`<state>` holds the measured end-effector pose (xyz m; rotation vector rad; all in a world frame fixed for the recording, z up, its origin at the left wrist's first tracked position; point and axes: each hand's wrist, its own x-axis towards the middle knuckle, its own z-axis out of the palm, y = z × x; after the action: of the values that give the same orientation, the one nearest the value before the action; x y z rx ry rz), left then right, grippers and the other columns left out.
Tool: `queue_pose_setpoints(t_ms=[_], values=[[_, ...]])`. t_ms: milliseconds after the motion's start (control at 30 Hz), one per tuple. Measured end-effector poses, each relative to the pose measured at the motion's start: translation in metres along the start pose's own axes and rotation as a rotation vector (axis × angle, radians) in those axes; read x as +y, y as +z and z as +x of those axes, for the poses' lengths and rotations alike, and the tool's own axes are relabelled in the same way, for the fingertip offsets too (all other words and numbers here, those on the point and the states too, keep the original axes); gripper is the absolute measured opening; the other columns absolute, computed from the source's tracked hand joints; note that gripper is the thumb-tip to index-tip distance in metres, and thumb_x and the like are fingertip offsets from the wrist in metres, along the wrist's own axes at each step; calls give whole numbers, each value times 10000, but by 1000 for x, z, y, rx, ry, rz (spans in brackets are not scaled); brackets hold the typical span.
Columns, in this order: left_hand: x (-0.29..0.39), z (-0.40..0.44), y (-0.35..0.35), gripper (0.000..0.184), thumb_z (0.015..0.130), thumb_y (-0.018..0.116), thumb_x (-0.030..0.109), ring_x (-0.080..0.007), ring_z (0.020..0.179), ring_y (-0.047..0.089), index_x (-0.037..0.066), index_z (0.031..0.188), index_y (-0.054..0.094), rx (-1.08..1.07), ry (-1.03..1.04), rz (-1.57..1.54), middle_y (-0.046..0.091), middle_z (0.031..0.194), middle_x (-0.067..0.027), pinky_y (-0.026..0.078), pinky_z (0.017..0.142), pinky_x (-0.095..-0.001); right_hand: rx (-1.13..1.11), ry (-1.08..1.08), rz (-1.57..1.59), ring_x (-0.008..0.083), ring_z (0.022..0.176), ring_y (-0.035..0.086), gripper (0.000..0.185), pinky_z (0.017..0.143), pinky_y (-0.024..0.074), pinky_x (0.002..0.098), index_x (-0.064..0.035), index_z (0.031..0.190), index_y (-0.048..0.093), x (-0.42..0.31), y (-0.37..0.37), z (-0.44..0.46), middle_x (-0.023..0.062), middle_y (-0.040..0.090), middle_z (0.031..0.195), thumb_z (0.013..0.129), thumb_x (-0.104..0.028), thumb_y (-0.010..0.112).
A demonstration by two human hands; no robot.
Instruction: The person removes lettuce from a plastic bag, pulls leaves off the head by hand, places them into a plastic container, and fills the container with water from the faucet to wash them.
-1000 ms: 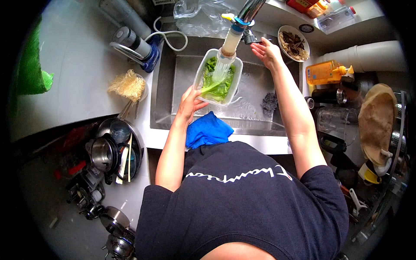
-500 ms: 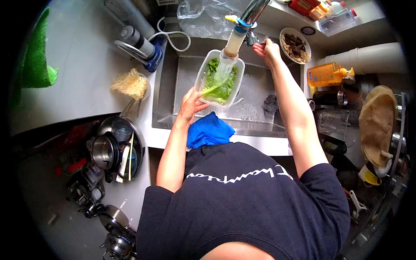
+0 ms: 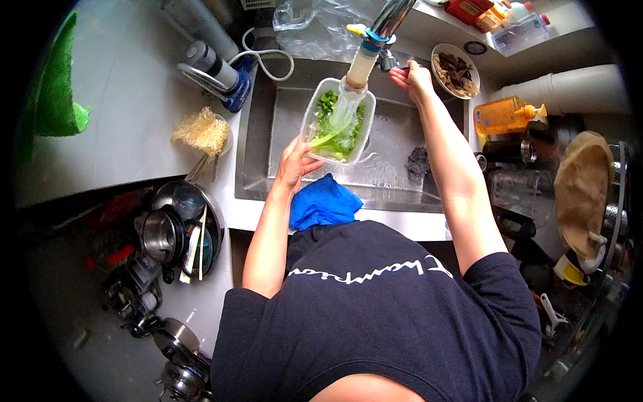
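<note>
My left hand (image 3: 295,165) grips the lower left corner of a clear plastic container (image 3: 369,124) over the steel sink (image 3: 395,134). Green leafy vegetables (image 3: 343,137) lie in water inside it. From the faucet filter (image 3: 360,70) a stream of water runs onto the leaves. My right hand (image 3: 414,77) is closed at the small black lever (image 3: 388,61) beside the faucet, fingertips on its end. Below the container, a blue cloth (image 3: 326,202) hangs over the sink's front edge.
A dark scrubber (image 3: 418,161) lies in the sink's right side. Beyond my right hand stands a bowl of dried food (image 3: 456,70), near an orange soap bottle (image 3: 506,115). Dried noodles (image 3: 201,131) sit left of the sink, and a plastic bag (image 3: 315,28) lies behind it.
My right hand has gone from open fingers near the lever to fingers closed at it. The view has shifted slightly. My left hand still holds the container under the running water.
</note>
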<state>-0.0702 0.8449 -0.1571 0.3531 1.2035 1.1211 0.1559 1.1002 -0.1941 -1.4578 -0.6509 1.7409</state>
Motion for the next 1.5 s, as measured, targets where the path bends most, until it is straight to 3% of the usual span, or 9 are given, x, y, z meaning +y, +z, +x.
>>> queue_pose_setpoints(t_ms=[100,133,400,467,867,900,1233,1400,1500], values=[[-2,1,1,483,814,472,238,-237,939,579,22,1235,377,0,-2,-2,531,1103,-136,512,746,-316,9,-9,15,255,789,621,355,591,554,285,53,978,374,0,-3,-10,242,571,934,880,-274,469],[-3,2,1,481,816,468,234,-239,939,579,21,1237,374,3,-3,-3,529,1106,-138,513,747,-316,75,3,70,255,716,628,390,555,555,297,92,1058,410,-2,0,-19,228,587,888,862,-232,501],[-4,-2,-1,486,814,457,217,-241,940,579,19,1248,363,-15,-30,7,525,1111,-140,514,746,-313,50,-49,257,330,931,565,436,732,531,347,105,1164,336,-4,-7,-44,303,475,1100,870,-180,485],[-4,-6,-3,488,812,457,214,-241,942,579,18,1249,362,-12,-33,16,524,1111,-139,515,743,-311,-55,-106,276,331,965,550,529,800,510,349,109,1213,237,-7,-7,-48,293,464,1104,857,-176,505],[-5,-10,-5,485,794,469,204,-231,935,579,21,1232,370,-16,-42,25,519,1117,-135,511,756,-322,46,-30,441,379,1086,437,479,865,450,429,52,1229,298,-11,3,-46,305,304,1252,852,-165,498],[-5,-6,-5,479,795,468,206,-229,933,580,21,1227,373,0,-37,23,524,1108,-132,510,759,-326,-12,-51,381,367,1129,412,696,923,414,401,82,1311,77,-11,2,-50,320,277,1275,839,-186,513],[6,11,0,469,793,478,223,-245,953,571,24,1207,384,-16,-15,30,525,1108,-132,497,779,-342,11,14,307,366,1194,337,718,951,373,399,66,1319,58,-31,12,-47,321,162,1333,832,-216,503],[5,12,3,468,786,481,215,-267,976,560,18,1200,388,-19,-31,4,512,1132,-146,487,801,-361,20,80,111,353,1063,460,732,832,463,378,37,1315,120,-53,12,-36,329,242,1277,795,-252,546],[1,14,6,449,802,470,218,-236,940,571,28,1201,392,-50,-38,-13,514,1114,-119,496,778,-343,-21,96,108,348,1095,442,690,855,458,384,32,1306,147,-53,5,-33,319,238,1294,806,-230,545]])
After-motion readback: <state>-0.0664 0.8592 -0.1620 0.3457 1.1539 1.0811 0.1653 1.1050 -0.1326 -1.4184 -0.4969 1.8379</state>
